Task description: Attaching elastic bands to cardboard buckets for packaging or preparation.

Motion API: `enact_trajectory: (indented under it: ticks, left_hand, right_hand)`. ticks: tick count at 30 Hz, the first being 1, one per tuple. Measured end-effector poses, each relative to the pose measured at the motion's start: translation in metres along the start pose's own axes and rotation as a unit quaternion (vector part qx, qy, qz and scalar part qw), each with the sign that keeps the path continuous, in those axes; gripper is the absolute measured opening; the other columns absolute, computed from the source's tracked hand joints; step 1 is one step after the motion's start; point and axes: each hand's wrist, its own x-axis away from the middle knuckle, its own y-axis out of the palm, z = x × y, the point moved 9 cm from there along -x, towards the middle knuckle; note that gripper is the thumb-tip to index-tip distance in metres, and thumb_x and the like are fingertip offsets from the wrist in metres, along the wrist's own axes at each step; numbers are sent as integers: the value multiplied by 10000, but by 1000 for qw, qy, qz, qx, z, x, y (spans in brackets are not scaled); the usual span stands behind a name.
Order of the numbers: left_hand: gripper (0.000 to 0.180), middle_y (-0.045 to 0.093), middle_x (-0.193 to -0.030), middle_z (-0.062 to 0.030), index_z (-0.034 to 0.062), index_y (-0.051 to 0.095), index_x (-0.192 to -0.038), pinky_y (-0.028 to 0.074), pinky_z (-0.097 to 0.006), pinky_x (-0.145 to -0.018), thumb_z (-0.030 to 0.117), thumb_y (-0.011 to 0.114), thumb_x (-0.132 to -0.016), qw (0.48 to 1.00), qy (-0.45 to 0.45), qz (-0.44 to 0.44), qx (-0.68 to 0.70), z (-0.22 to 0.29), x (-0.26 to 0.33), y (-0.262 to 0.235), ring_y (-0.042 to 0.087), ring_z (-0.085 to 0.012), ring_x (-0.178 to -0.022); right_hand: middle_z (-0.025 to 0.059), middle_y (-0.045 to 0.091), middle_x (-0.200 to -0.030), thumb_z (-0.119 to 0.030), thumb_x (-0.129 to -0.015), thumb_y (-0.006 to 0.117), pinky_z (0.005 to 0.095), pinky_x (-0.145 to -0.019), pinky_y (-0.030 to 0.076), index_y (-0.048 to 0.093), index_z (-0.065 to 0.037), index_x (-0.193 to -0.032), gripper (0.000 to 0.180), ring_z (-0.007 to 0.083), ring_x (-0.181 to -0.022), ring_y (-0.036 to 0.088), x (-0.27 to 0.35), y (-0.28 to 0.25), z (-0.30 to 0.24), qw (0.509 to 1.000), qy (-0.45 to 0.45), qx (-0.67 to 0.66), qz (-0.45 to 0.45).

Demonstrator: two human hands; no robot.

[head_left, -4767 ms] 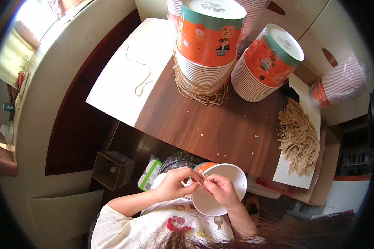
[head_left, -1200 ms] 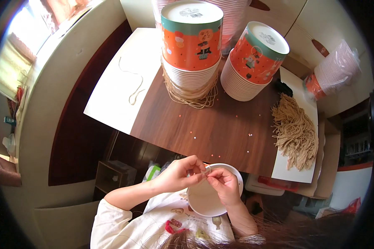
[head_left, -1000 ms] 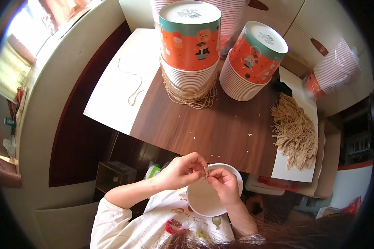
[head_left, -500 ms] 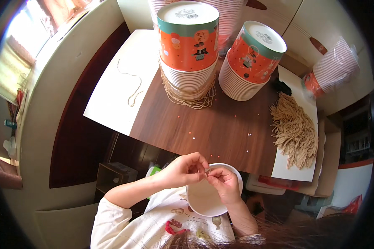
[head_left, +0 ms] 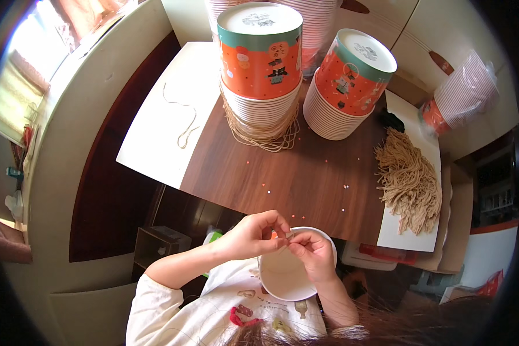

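Head view: two hands at fingertip work on a cord (head_left: 289,234) over an open bucket (head_left: 282,278).
The left hand (head_left: 254,236) and right hand (head_left: 314,256) are each drawn into a narrow pinch, apparently both on the cord, just above the far part of the bucket's mouth; the bucket lies near the shirt (head_left: 230,288), at the near side of the desk (head_left: 317,190). Good practice would probably be a light grip close to the tips, one hand steadying while the other draws the cord evenly. The fingers hide most of the cord, so any knot or loop cannot be made out; the far stack (head_left: 320,29) is cut off above.
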Motion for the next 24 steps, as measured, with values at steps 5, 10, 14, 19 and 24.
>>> enact_trajectory:
  ticks: [5,10,14,19,24]
  left_hand:
    - [148,592,-728,-37,14,538,-860,432,-232,-533,107,618,-778,990,20,6,-138,14,3,-2,523,-75,-585]
    - [151,609,-697,-74,4,553,-840,470,-270,-576,125,617,-776,988,24,-5,-154,12,4,0,582,-132,-621]
    - [133,613,-693,-77,-1,573,-842,474,-273,-582,117,609,-792,991,31,0,-126,9,3,0,585,-129,-625]
    - [138,593,-670,-63,-3,585,-854,457,-249,-577,123,612,-804,995,36,20,-96,1,3,-2,550,-92,-618]
    - [131,562,-655,-33,-3,589,-852,431,-224,-559,123,606,-818,996,49,42,-66,-2,3,-4,497,-53,-613]
  right_hand:
    - [35,618,-905,-49,-827,619,210,-752,456,590,-9,-899,88,75,-811,568,-1,-1,-3,1000,-8,9,5]
    - [39,618,-897,-44,-828,616,206,-741,459,587,-7,-900,86,75,-801,569,-1,1,-6,1000,-17,-8,3]
    - [37,617,-895,-43,-826,619,205,-738,459,586,-6,-900,89,74,-799,569,-1,0,-6,1000,-19,-14,8]
    - [34,614,-896,-39,-827,618,198,-733,456,592,-5,-905,89,72,-800,566,-2,-1,-7,999,-28,14,5]
    - [34,615,-894,-36,-832,609,198,-735,457,594,0,-914,90,71,-800,567,-2,-1,-9,999,-37,28,10]
